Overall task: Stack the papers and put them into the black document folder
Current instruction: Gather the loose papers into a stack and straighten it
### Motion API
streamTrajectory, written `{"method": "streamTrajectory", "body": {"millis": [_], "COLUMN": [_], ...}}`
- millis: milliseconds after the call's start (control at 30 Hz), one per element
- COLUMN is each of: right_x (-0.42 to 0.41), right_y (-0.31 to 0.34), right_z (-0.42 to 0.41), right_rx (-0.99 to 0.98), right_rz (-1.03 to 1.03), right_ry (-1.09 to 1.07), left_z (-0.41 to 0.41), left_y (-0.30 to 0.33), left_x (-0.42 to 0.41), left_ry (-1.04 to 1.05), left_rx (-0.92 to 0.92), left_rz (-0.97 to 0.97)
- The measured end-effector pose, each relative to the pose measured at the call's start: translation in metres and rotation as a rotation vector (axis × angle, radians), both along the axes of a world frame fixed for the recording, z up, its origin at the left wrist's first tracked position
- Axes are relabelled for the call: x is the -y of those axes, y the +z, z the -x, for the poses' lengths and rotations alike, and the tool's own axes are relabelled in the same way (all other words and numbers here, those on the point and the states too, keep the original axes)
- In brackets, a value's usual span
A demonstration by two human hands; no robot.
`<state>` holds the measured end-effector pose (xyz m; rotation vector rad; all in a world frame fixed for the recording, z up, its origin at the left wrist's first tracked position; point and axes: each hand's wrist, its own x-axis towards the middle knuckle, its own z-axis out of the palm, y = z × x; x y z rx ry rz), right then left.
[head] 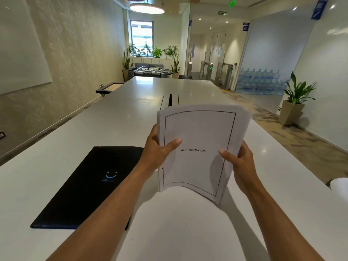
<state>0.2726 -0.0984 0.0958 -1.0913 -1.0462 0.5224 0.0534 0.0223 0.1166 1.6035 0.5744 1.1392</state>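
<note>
A stack of white papers (197,132) stands upright on its lower edge on the white table (116,117), top sheet bordered in black and printed "BIBLIOGRAPHY". My left hand (158,149) grips the stack's left edge, thumb across the front. My right hand (239,161) grips the right edge, thumb on the front too. The sheets are slightly fanned at the top right. The black document folder (88,187) lies closed and flat on the table to the left of the stack, under my left forearm, with a small blue smile logo on its cover.
A cable slot (170,99) runs along the table's middle beyond the papers. A white rounded object (340,187) sits at the table's right edge. Potted plants, water bottles and a foosball table stand farther off in the room.
</note>
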Motion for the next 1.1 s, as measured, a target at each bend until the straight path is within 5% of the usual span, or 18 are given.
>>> {"method": "streamTrajectory", "body": {"millis": [267, 567, 1100], "right_x": [-0.004, -0.008, -0.001], "right_y": [-0.01, -0.02, -0.047], "right_z": [0.013, 0.018, 0.043], "right_rx": [0.032, -0.025, 0.08], "right_rz": [-0.026, 0.035, 0.025], "right_ry": [-0.105, -0.122, -0.356], "left_z": [-0.007, -0.013, -0.026], "left_y": [-0.007, -0.02, -0.051], "left_x": [0.007, 0.007, 0.029], "left_ry": [0.151, 0.098, 0.236], "left_rx": [0.09, 0.115, 0.131], "left_rz": [0.047, 0.173, 0.14]}}
